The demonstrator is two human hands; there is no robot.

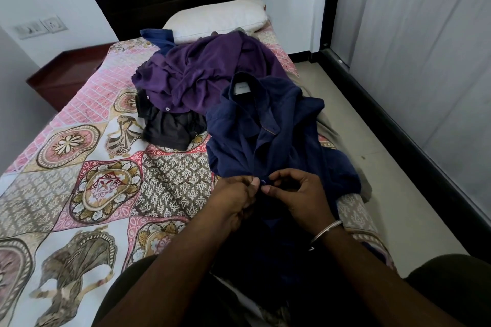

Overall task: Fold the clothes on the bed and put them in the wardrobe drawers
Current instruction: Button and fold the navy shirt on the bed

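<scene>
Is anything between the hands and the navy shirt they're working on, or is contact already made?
Nothing stands between them. The left hand and right hand both pinch the navy shirt at its front placket, around a button. The purple shirt and dark garment lie farther up the bed, off to the side.

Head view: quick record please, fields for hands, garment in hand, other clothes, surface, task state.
left hand: pinches the navy shirt's front edge
right hand: pinches the opposite edge at a button
navy shirt: spread on the bed, collar away from the person, front partly open, not folded
purple shirt: crumpled heap beyond the navy shirt
dark garment: partly under the purple shirt, unfolded
pillow: at the head of the bed
bed: patterned cover
task state: nothing folded yet
</scene>
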